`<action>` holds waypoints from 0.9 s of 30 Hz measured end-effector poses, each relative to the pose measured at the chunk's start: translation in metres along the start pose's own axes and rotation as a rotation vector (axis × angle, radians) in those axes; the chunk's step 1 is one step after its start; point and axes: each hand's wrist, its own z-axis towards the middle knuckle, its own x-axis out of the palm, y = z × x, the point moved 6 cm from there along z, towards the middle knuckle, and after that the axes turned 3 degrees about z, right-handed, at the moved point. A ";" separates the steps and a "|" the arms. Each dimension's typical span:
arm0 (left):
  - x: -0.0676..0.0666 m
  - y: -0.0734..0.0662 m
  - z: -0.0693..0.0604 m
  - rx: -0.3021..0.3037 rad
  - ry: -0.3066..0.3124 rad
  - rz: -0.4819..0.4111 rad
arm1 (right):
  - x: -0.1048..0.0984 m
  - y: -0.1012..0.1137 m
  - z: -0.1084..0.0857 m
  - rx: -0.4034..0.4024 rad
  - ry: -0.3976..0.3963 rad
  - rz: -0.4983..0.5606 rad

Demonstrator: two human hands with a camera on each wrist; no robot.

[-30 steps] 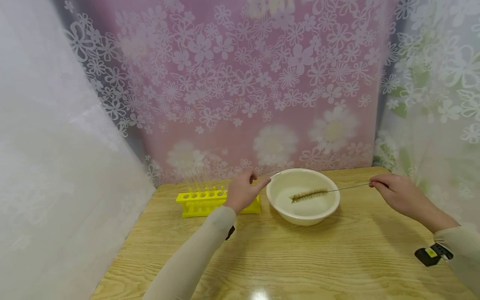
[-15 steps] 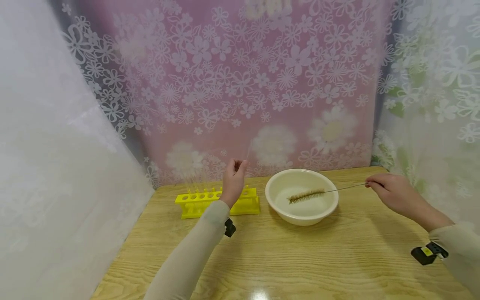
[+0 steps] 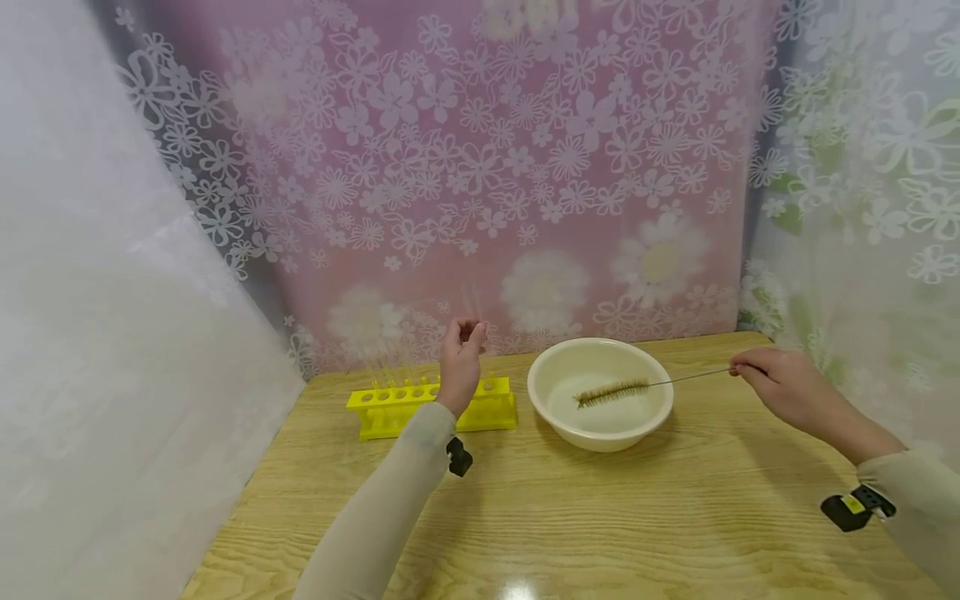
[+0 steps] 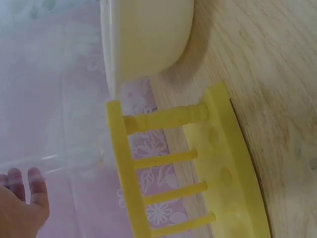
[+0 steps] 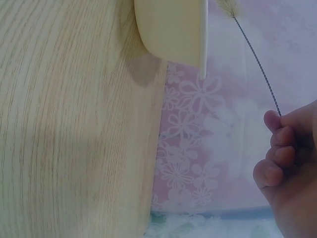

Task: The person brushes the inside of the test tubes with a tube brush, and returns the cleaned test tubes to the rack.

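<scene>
My left hand (image 3: 461, 362) pinches a clear glass test tube (image 4: 64, 161) above the right part of the yellow test tube rack (image 4: 242, 183). In the head view the tube rises faintly over the fingers; in the left wrist view its lower end is close to the rack's top bar, and I cannot tell if they touch. My right hand (image 3: 783, 387) holds the twisted wire handle of a test tube brush (image 3: 611, 392). The brown bristles hang over the cream basin (image 3: 600, 443). In the right wrist view the fingers (image 5: 282, 156) curl round the wire's end.
Several clear tubes (image 3: 386, 362) stand in the left part of the rack. The rack and basin are side by side near the back of the wooden table (image 3: 570, 517). Flowered curtains (image 3: 525, 167) hang behind and at both sides.
My left hand has moved left from beside the basin to above the rack, and the test tube has turned from sideways to upright. The right hand with the brush has barely moved.
</scene>
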 end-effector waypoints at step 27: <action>-0.012 0.038 -0.031 -0.085 0.029 0.330 | 0.005 0.001 0.005 -0.012 0.006 -0.026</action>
